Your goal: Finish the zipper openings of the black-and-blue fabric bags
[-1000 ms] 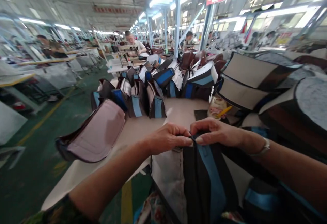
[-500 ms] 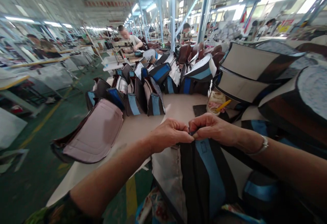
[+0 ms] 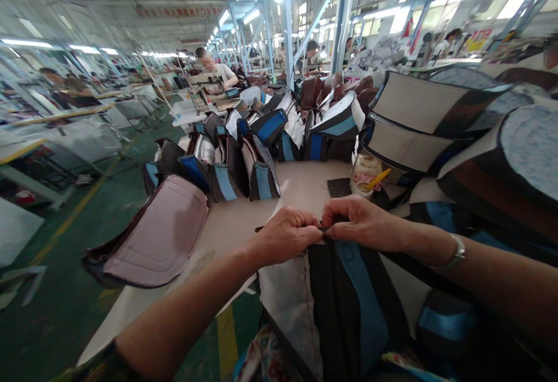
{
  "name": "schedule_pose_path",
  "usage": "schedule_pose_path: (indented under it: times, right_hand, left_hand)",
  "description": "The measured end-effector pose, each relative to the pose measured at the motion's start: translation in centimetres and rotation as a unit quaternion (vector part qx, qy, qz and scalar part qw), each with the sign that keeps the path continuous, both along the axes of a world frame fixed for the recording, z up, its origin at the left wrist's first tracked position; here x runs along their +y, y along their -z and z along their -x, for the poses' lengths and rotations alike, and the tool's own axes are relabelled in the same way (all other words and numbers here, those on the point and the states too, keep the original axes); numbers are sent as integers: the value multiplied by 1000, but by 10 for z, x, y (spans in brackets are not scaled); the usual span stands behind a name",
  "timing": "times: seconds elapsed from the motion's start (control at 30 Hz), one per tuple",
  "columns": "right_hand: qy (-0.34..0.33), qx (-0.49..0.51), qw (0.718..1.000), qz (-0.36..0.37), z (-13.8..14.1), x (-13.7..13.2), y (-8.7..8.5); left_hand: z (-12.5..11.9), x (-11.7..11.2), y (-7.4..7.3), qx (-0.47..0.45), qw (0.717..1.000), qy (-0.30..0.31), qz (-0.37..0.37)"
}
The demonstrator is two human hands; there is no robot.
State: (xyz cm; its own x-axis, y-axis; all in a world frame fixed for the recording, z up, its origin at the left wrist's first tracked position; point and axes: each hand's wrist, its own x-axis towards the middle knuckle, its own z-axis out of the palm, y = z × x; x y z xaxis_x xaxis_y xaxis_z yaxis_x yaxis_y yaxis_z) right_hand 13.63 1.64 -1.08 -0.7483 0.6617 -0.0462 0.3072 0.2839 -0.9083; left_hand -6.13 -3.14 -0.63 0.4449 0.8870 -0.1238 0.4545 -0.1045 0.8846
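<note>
A black bag with a blue stripe [image 3: 353, 306] hangs over the near edge of the beige table [image 3: 300, 187]. My left hand [image 3: 285, 235] and my right hand [image 3: 360, 221] meet at its top edge, both pinched shut on the bag's upper rim. The fingertips touch each other there. A light grey panel [image 3: 290, 306] of the bag hangs below my left hand. A bracelet sits on my right wrist.
A pink and brown bag panel [image 3: 157, 236] lies over the table's left edge. Several black and blue bags [image 3: 244, 164] stand at the far side. Stacked bags [image 3: 418, 126] rise on the right beside a jar [image 3: 365, 174]. Other people work at distant tables.
Both hands stay pinched on the bag's top edge and have shifted slightly away from me. The view has drifted a little.
</note>
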Motion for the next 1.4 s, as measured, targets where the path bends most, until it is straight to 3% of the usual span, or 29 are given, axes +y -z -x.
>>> schedule_pose_path:
  times: [0.1, 0.2, 0.3, 0.4, 0.5, 0.57, 0.63, 0.7, 0.8, 0.93, 1.03, 1.13, 1.3, 1.4]
  right_hand:
    - [8, -28, 996, -86, 0, -2, 3]
    - [-18, 1, 975, -221, -5, -5, 4]
    - [-83, 43, 932, -351, -11, -8, 4]
    - [-147, 17, 881, -450, -18, -9, 3]
    - [-204, -8, 839, -504, -25, -12, 3]
    - [-201, 25, 871, -447, -30, -14, 1]
    - [-144, 65, 938, -309, -33, -15, -2]
    - [-87, 62, 981, -160, -34, -12, -7]
    - [-110, -16, 992, -61, -34, -3, -18]
    - [-173, -63, 977, -106, -32, 2, -45]
    - [-128, -75, 964, -220, -26, -3, -62]
    - [-63, -71, 947, -307, -12, -12, -65]
    - [-44, -36, 971, -234, 17, -20, -43]
    - [-115, -5, 980, -161, 23, -19, -34]
  left_hand:
    - [0, -2, 0, 17, 999, -18, -38]
    - [5, -1, 0, -16, 1000, -9, 1]
    - [10, 4, 0, -72, 995, 14, 73]
    - [10, 6, 1, -103, 981, 55, 157]
    - [7, 2, 2, -112, 973, 91, 181]
    - [5, -2, 0, -94, 980, 96, 148]
    - [3, -7, -6, -47, 991, 102, 78]
    - [0, -12, -15, 3, 993, 117, -10]
    - [-3, -17, -27, 44, 983, 141, -106]
    - [-4, -13, -38, 71, 969, 151, -182]
    - [3, -1, -44, 75, 963, 149, -213]
    - [16, 10, -45, 52, 962, 173, -205]
    - [34, 6, -34, -24, 988, 145, -51]
    - [36, -10, -26, -63, 992, 108, 18]
